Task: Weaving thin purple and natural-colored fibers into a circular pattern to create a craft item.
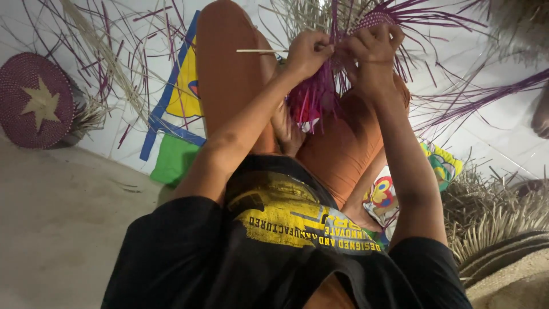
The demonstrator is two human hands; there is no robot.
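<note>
1. We're mid-weave: left hand (309,54) clenched on pale stick (257,51), right hand (374,43) gripping purple woven piece (372,20) above knees.
2. Next, we reckon: thread a strand w/ stick, keep tension.

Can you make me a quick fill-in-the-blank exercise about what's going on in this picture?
1. The left hand holds a thin pale ____.
2. The right hand grips a woven piece with loose strands coloured ____.
3. The round woven lid on the floor bears a pale ____ shape.
4. The person wears a black shirt with ____ print.

Missing words: stick; purple; star; yellow
</note>
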